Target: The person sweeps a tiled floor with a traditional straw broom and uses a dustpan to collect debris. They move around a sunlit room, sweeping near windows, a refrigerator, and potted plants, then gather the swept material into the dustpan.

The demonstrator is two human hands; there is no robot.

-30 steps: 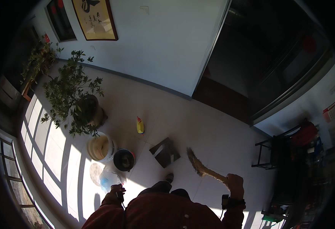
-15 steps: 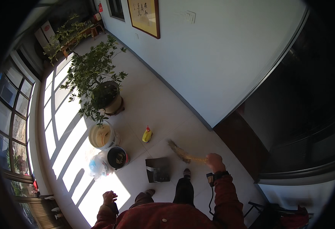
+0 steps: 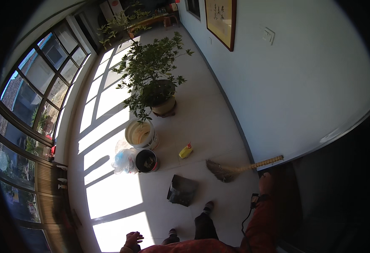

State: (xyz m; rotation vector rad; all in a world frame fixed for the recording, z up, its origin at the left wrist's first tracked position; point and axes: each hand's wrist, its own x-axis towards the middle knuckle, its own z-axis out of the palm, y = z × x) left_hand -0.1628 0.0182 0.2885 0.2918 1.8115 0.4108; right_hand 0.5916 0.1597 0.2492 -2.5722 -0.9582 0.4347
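Since a moment ago the broom (image 3: 235, 168) has swung to the right, and its bristle head now rests on the floor (image 3: 202, 122) just right of the black dustpan (image 3: 181, 190); the sweeping seems near the collecting. The right hand (image 3: 266, 182) is closed around the broom handle, arm stretched outward. The left hand (image 3: 133, 239) hangs low, fingers loosely spread, holding nothing.

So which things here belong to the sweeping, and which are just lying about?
In use: broom, gripped by the right hand; dark dustpan on the floor by the feet.

Lying about: yellow bottle, white bucket, black pot, plastic bag, potted plant. Left hand empty.
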